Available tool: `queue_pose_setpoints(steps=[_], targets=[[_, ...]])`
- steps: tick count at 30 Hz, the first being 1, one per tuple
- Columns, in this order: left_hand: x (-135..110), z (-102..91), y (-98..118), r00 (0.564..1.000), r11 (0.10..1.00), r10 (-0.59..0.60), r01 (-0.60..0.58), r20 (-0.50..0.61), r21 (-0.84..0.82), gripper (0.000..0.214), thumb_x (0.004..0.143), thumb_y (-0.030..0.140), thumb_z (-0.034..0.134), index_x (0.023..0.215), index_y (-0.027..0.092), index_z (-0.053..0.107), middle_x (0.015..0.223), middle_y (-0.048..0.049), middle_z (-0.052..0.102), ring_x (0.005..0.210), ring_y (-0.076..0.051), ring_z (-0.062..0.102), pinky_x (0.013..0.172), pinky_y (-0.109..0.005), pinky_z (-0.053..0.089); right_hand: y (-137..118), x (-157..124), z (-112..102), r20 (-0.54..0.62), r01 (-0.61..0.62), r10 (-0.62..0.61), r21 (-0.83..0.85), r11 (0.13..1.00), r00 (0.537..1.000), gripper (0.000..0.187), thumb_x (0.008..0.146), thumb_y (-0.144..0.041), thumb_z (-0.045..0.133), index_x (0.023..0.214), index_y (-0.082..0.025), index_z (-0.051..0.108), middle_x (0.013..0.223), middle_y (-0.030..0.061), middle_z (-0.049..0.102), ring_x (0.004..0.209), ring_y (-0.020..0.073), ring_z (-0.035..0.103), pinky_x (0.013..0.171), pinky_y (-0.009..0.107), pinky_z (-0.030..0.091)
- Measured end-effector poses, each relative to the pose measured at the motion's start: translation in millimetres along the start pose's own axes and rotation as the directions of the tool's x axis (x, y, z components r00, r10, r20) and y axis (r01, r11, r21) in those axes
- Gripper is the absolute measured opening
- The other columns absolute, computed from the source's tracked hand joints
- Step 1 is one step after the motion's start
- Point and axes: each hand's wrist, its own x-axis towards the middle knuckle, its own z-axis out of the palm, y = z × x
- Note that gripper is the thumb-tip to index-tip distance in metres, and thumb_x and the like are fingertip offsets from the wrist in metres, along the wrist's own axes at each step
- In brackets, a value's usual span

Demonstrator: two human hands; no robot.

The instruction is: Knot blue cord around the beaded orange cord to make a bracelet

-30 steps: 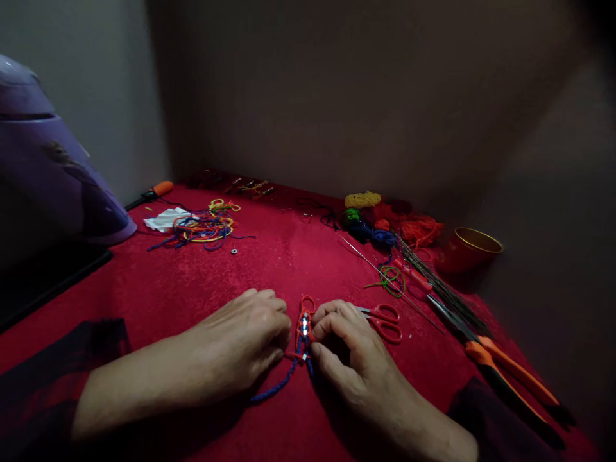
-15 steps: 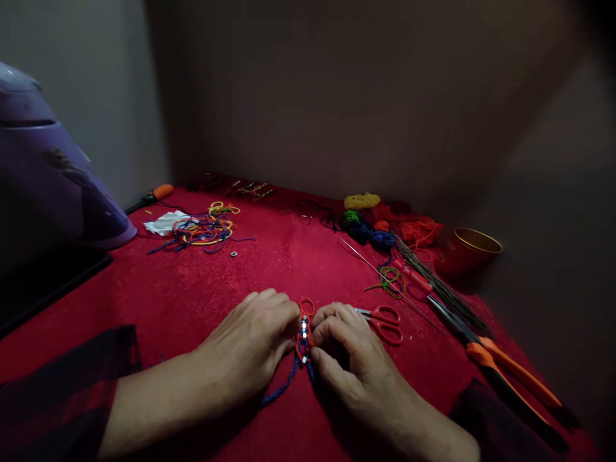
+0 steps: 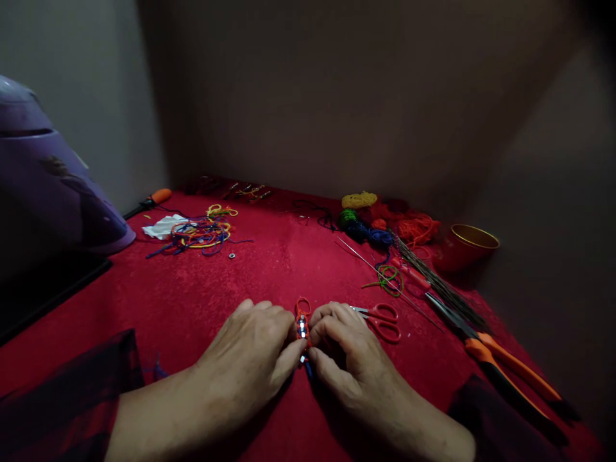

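Note:
Between my two hands lies a small piece of knotted red and blue cord with shiny metal nuts or beads (image 3: 302, 330) set along it, a red loop at its far end. My left hand (image 3: 262, 343) is closed on its left side, thumb laid across the lower part of the cord. From the right, my right hand (image 3: 349, 353) pinches the other side, fingers bent and thumb near the lowest shiny piece. Most of the blue cord end is hidden beneath my hands. Red-handled scissors (image 3: 385, 321) lie just beyond my right hand.
Orange-handled long-nose pliers (image 3: 491, 353), dark thin sticks (image 3: 437, 282) and a red cup (image 3: 469, 247) stand along the right. Yarn balls (image 3: 368, 224) sit at the back. Tangled cords (image 3: 202, 234), one loose nut (image 3: 231, 256) and a purple container (image 3: 52, 173) are left.
My left thumb has moved right and over the lower cord, covering the blue strand that hung out on the left. My right hand has kept nearly the same pose.

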Motion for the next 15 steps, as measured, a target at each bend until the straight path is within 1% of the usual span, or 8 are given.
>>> queue_pose_setpoints(steps=[4, 6, 9, 13, 15], targets=[[3.1, 0.3, 2.1, 0.993, 0.992, -0.118, 0.119, 0.020, -0.034, 0.020, 0.086, 0.023, 0.045, 0.078, 0.018, 0.063, 0.075, -0.0067, 0.068, 0.068, -0.023, 0.061, 0.059, -0.030, 0.034, -1.3, -1.1, -0.7, 0.003, -0.005, 0.005, -0.012, 1.000, 1.000, 0.022, 0.076, 0.003, 0.058, 0.076, -0.019, 0.053, 0.087, 0.0012, 0.055, 0.084, 0.0176, 0.048, 0.076, 0.033, 0.037], [3.6, -0.1, 3.1, 0.988, 0.988, -0.151, 0.152, 0.025, -0.032, 0.021, 0.086, 0.024, 0.045, 0.078, 0.019, 0.064, 0.073, -0.0068, 0.069, 0.066, -0.022, 0.063, 0.056, -0.029, 0.033, -1.7, -1.4, -0.6, 0.001, -0.010, 0.010, -0.018, 1.000, 1.000, 0.022, 0.076, 0.003, 0.058, 0.075, -0.018, 0.053, 0.087, 0.0013, 0.055, 0.084, 0.0176, 0.048, 0.076, 0.033, 0.037], [3.1, -0.7, 5.4, 0.986, 0.986, -0.164, 0.165, 0.032, -0.017, 0.020, 0.085, 0.025, 0.045, 0.078, 0.019, 0.063, 0.074, -0.0070, 0.069, 0.065, -0.022, 0.063, 0.055, -0.028, 0.032, -1.8, -0.4, 0.0, 0.002, -0.010, 0.010, -0.030, 0.999, 1.000, 0.021, 0.076, 0.003, 0.059, 0.076, -0.018, 0.054, 0.087, 0.0015, 0.055, 0.084, 0.0179, 0.048, 0.077, 0.033, 0.037], [2.2, 1.6, 7.9, 0.986, 0.987, -0.163, 0.163, 0.046, 0.016, 0.018, 0.085, 0.022, 0.044, 0.077, 0.019, 0.059, 0.069, -0.0055, 0.066, 0.059, -0.019, 0.059, 0.052, -0.026, 0.029, -2.4, 0.3, -0.4, -0.006, 0.002, -0.002, -0.038, 0.999, 1.000, 0.022, 0.076, 0.002, 0.058, 0.075, -0.019, 0.053, 0.086, 0.0009, 0.055, 0.084, 0.0176, 0.048, 0.076, 0.033, 0.037], [2.4, 4.0, 7.1, 0.985, 0.986, -0.165, 0.165, 0.047, 0.003, 0.018, 0.085, 0.021, 0.043, 0.076, 0.018, 0.058, 0.068, -0.0055, 0.065, 0.058, -0.019, 0.058, 0.052, -0.026, 0.029, -2.8, -0.5, -0.9, -0.011, 0.006, -0.006, -0.041, 0.999, 1.000, 0.021, 0.076, 0.001, 0.058, 0.075, -0.019, 0.052, 0.086, 0.0008, 0.056, 0.084, 0.0177, 0.048, 0.076, 0.033, 0.037]])
